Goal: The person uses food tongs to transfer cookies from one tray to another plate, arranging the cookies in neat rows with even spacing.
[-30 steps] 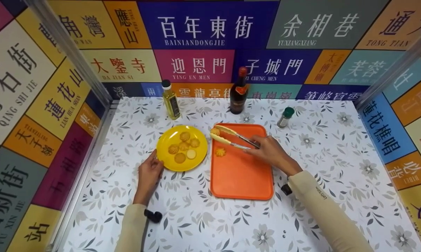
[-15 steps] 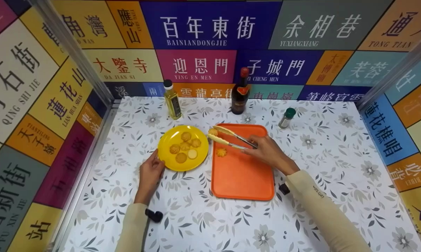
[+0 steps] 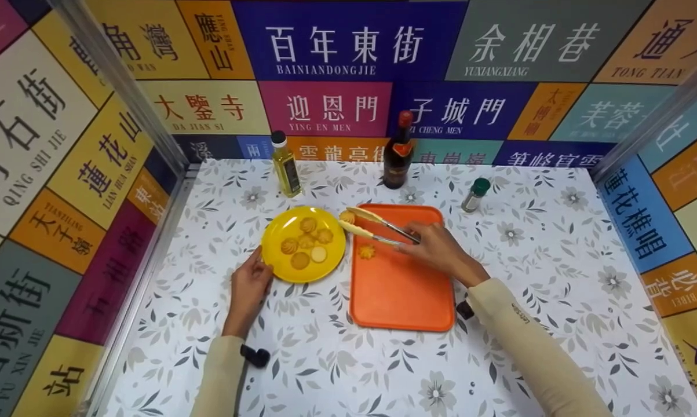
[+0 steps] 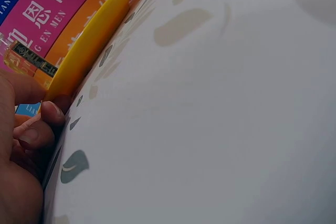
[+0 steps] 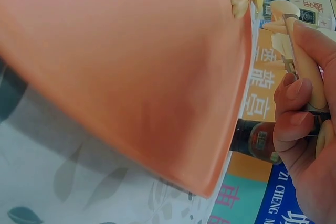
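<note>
My left hand (image 3: 250, 286) pinches the near-left rim of a yellow plate (image 3: 331, 262), with thumb and fingers around its edge in the left wrist view. Several round and swirled cookies (image 3: 307, 225) lie on the plate. My right hand (image 3: 438, 249) grips metal tongs (image 3: 398, 230) with cream-coloured tips. Between those tips a swirled cookie (image 3: 347, 217) is held, over the gap between the plate and an orange tray (image 3: 403, 295). On the tray's left side lies one flower-shaped cookie (image 3: 367, 252), also visible in the right wrist view.
Behind the plate stands an oil bottle (image 3: 287, 171) with a black cap. A dark red-capped bottle (image 3: 397, 159) is behind the tray, and a small green-capped jar (image 3: 475, 195) stands to its right. Printed wall panels (image 3: 325, 110) border the floral-patterned table (image 3: 307, 359).
My right hand has moved the tongs and the gripped cookie left, from over the tray's corner toward the plate. The left hand stays at the plate's rim.
</note>
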The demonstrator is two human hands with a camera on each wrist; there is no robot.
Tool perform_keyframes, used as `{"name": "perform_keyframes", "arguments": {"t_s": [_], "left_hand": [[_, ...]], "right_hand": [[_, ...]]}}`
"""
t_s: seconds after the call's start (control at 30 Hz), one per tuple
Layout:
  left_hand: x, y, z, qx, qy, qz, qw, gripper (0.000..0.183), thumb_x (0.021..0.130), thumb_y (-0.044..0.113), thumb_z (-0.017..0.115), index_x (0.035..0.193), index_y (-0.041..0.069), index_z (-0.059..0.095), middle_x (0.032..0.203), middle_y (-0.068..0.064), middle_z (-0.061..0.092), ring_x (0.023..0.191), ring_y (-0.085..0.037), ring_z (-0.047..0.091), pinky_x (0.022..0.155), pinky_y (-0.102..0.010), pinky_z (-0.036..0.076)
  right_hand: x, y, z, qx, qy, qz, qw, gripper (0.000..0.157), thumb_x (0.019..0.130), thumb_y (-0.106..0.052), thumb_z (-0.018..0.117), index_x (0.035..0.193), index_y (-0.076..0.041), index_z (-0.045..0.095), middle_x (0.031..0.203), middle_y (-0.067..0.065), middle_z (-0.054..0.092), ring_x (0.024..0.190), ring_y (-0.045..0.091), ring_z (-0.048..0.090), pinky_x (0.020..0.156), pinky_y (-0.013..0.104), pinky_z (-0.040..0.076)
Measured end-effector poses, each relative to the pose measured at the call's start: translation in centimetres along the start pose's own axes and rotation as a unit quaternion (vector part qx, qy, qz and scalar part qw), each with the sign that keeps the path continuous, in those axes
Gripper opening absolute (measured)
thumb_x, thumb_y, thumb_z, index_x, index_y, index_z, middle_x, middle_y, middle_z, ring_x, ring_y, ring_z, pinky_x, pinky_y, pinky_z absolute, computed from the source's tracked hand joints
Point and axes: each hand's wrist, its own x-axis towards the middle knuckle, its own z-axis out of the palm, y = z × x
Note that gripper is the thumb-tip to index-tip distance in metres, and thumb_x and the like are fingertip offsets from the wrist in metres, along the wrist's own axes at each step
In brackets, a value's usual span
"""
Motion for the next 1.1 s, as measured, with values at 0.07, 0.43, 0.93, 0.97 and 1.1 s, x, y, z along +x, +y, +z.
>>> {"name": "perform_keyframes", "arguments": {"t_s": [0.07,0.43,0.93,0.97,1.1], "left_hand": [[0.0,0.0,0.0,0.006,0.001,-0.003,1.0000,0.068,0.105,0.012,0.068,0.169,0.011,0.046,0.085,-0.014,0.064,0.055,-0.021,0.053,0.049,-0.027,0.045],[-0.1,-0.3,0.0,0.003,0.007,0.024,0.9997,0.066,0.104,0.007,0.068,0.167,0.007,0.048,0.085,-0.014,0.067,0.053,-0.020,0.054,0.048,-0.026,0.046],[-0.1,-0.1,0.0,0.013,0.007,0.015,0.9998,0.065,0.105,0.011,0.068,0.167,0.010,0.048,0.086,-0.016,0.067,0.054,-0.019,0.055,0.049,-0.027,0.047],[-0.1,-0.1,0.0,0.015,0.006,0.018,0.9997,0.065,0.105,0.011,0.068,0.167,0.010,0.048,0.086,-0.015,0.067,0.054,-0.020,0.055,0.049,-0.027,0.047],[-0.1,-0.2,0.0,0.011,0.003,0.020,0.9997,0.067,0.105,0.011,0.068,0.168,0.010,0.047,0.084,-0.014,0.066,0.053,-0.021,0.054,0.048,-0.027,0.046]], "right_hand": [[0.2,-0.2,0.2,0.001,-0.001,0.000,1.000,0.041,0.098,-0.038,0.085,0.120,-0.003,0.078,0.091,0.002,0.072,0.074,0.021,0.062,0.068,0.035,0.052],[0.8,-1.0,1.1,-0.006,0.008,-0.027,1.000,0.040,0.099,-0.040,0.085,0.116,-0.005,0.078,0.080,0.000,0.062,0.069,0.018,0.054,0.063,0.033,0.042],[1.5,-1.4,2.5,0.006,-0.009,-0.023,1.000,0.036,0.098,-0.035,0.087,0.117,-0.005,0.079,0.080,0.001,0.065,0.068,0.019,0.057,0.061,0.034,0.046],[1.5,-1.4,2.5,0.008,-0.010,-0.025,1.000,0.037,0.098,-0.035,0.086,0.117,-0.005,0.079,0.081,0.001,0.066,0.068,0.018,0.058,0.061,0.033,0.047],[1.6,-1.6,2.8,0.007,-0.007,-0.035,0.999,0.036,0.098,-0.034,0.087,0.116,-0.004,0.079,0.080,0.001,0.066,0.066,0.018,0.057,0.060,0.032,0.045]]}}
